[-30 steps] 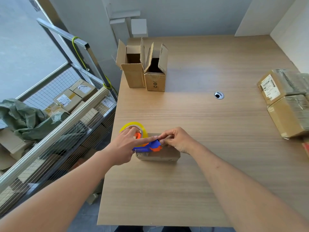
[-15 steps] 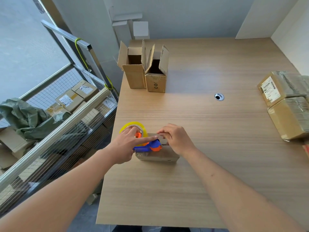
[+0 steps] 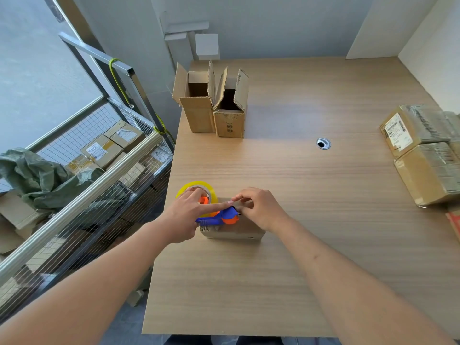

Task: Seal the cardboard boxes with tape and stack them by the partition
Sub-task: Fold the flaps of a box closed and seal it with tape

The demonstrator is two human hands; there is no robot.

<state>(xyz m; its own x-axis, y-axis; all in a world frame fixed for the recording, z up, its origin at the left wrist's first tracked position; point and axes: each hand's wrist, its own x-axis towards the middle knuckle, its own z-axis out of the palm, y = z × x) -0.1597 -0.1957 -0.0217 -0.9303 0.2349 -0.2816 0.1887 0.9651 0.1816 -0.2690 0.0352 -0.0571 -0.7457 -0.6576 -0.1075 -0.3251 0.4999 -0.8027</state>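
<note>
A small closed cardboard box (image 3: 234, 232) lies near the table's left front. On it rests a blue and orange tape dispenser (image 3: 220, 218) with a yellow-rimmed tape roll (image 3: 196, 189). My left hand (image 3: 186, 217) grips the dispenser, its index finger stretched out along the top. My right hand (image 3: 261, 210) rests on the box top just right of the dispenser, fingertips pinched at the tape end. Two open boxes (image 3: 214, 105) stand upright at the table's far left. Sealed boxes (image 3: 423, 150) sit by the white partition (image 3: 433, 58) on the right.
The wooden table (image 3: 298, 183) has a round cable hole (image 3: 323, 143) near its middle. Left of the table stands a wire-mesh cart (image 3: 82, 195) with several labelled boxes and a green cloth (image 3: 37, 178). A red-edged thing (image 3: 454, 225) shows at the right border.
My right hand has shifted slightly away from me across the box top. The left hand and the dispenser have barely moved.
</note>
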